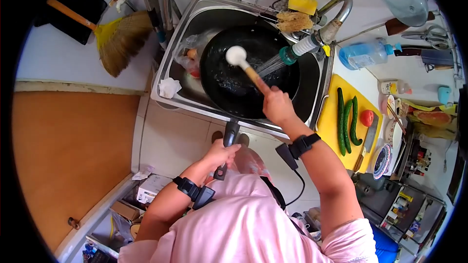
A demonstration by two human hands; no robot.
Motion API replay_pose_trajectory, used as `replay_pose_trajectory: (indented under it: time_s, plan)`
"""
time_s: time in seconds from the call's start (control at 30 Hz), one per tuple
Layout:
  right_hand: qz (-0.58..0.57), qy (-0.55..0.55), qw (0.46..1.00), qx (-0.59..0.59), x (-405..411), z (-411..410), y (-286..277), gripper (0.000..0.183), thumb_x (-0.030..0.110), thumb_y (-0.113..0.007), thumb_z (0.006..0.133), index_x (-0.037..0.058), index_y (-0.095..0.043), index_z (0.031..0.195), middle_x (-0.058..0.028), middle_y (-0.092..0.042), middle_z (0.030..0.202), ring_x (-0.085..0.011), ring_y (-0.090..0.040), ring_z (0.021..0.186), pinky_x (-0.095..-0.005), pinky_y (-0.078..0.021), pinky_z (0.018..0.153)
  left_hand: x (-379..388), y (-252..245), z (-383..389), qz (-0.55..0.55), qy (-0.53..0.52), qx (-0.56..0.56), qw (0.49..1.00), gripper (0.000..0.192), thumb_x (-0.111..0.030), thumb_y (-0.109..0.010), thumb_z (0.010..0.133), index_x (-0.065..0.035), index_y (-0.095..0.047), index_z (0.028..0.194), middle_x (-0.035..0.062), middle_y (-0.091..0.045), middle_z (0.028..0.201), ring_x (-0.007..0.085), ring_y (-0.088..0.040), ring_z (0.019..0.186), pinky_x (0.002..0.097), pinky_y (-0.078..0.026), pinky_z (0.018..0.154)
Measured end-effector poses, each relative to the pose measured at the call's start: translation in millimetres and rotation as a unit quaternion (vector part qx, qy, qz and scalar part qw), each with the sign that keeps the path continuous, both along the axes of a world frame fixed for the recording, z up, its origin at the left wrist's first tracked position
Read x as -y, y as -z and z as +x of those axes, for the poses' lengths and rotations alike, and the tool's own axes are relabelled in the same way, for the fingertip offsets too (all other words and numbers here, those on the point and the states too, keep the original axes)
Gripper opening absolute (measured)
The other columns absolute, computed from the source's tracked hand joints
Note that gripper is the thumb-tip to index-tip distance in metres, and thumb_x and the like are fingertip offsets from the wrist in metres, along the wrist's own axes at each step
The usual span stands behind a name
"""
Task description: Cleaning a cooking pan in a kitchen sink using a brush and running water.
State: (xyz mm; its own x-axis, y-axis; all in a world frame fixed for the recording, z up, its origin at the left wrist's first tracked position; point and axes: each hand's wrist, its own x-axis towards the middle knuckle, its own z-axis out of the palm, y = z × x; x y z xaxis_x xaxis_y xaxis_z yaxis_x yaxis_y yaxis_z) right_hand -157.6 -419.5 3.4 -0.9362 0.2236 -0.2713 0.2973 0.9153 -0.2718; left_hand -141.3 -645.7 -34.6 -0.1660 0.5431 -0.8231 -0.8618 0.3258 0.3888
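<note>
A black wok (pixel 226 95) rests tilted over the stainless steel sink (pixel 175 96), its handle (pixel 231 133) pointing back at me. My left hand (pixel 221 155) is wrapped around that handle. In my right hand (pixel 278 106) is a wooden-handled dish brush (pixel 252 75), its round white head (pixel 236 55) inside the wok. Water sprays from the green-rimmed faucet nozzle (pixel 287 56) into the wok, beside the brush handle. Whether the bristles touch the wok surface I cannot tell.
A clear plastic bag (pixel 188 53) with scraps lies left in the sink. Right of it, a yellow cutting board (pixel 331 117) holds cucumbers (pixel 346 124), a tomato (pixel 366 118) and a knife (pixel 370 137). A blue soap bottle (pixel 365 54) stands behind. A broom (pixel 122 40) hangs at left.
</note>
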Motion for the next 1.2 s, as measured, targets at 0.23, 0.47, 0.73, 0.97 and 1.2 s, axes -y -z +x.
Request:
replay_pose_trajectory:
  time_s: [0.23,0.47,0.73,0.97,1.2]
  plan:
    - [0.059,0.061,0.996,0.039,-23.1,50.2,-18.3,0.066,0.001,-0.052,0.074,0.0185,-0.035,0.135,-0.0199,-0.057,0.088,-0.0397,-0.059,0.071,-0.0477,-0.0497,0.066,2.6,-1.4,-2.8,0.039,-0.004,0.010,0.999,0.024,-0.016,-0.059,0.087,-0.0099,-0.041,0.072,-0.0018,-0.044,0.056,0.0078,-0.041,0.044,0.0244,-0.037,0.041]
    - [-0.091,0.026,0.994,0.058,-0.1,101.9,-49.4,0.067,0.000,-0.051,0.072,0.0154,-0.034,0.135,-0.0231,-0.058,0.086,-0.0412,-0.060,0.075,-0.0490,-0.0497,0.069,-2.9,2.8,-7.5,0.126,-0.065,0.146,0.979,0.029,-0.020,-0.060,0.087,-0.0114,-0.041,0.067,-0.0047,-0.036,0.052,0.0048,-0.035,0.042,0.0215,-0.030,0.039]
    - [-0.177,0.065,0.982,0.007,10.2,113.3,-49.9,0.068,-0.003,-0.051,0.070,0.0168,-0.038,0.134,-0.0226,-0.060,0.085,-0.0386,-0.060,0.075,-0.0446,-0.0489,0.071,0.3,-29.1,-6.2,0.089,-0.069,0.023,0.993,0.015,-0.011,-0.056,0.087,-0.0085,-0.042,0.082,-0.0040,-0.036,0.054,0.0051,-0.034,0.041,0.0222,-0.030,0.036]
    - [-0.275,0.057,0.957,-0.076,17.7,124.5,-45.8,0.068,0.000,-0.051,0.069,0.0150,-0.039,0.134,-0.0220,-0.060,0.086,-0.0400,-0.058,0.072,-0.0460,-0.0477,0.072,3.9,-50.9,-13.1,0.001,-0.058,-0.085,0.995,0.015,-0.007,-0.053,0.086,-0.0082,-0.040,0.078,-0.0025,-0.037,0.054,0.0060,-0.035,0.040,0.0234,-0.031,0.035]
    - [-0.345,0.064,0.935,-0.056,8.0,123.4,-39.8,0.062,0.002,-0.050,0.070,0.0131,-0.043,0.131,-0.0235,-0.060,0.081,-0.0407,-0.058,0.071,-0.0464,-0.0465,0.070,-2.2,-68.2,-7.5,-0.060,-0.042,-0.172,0.982,0.016,-0.006,-0.052,0.085,-0.0078,-0.040,0.074,-0.0012,-0.039,0.054,0.0080,-0.037,0.039,0.0253,-0.033,0.035]
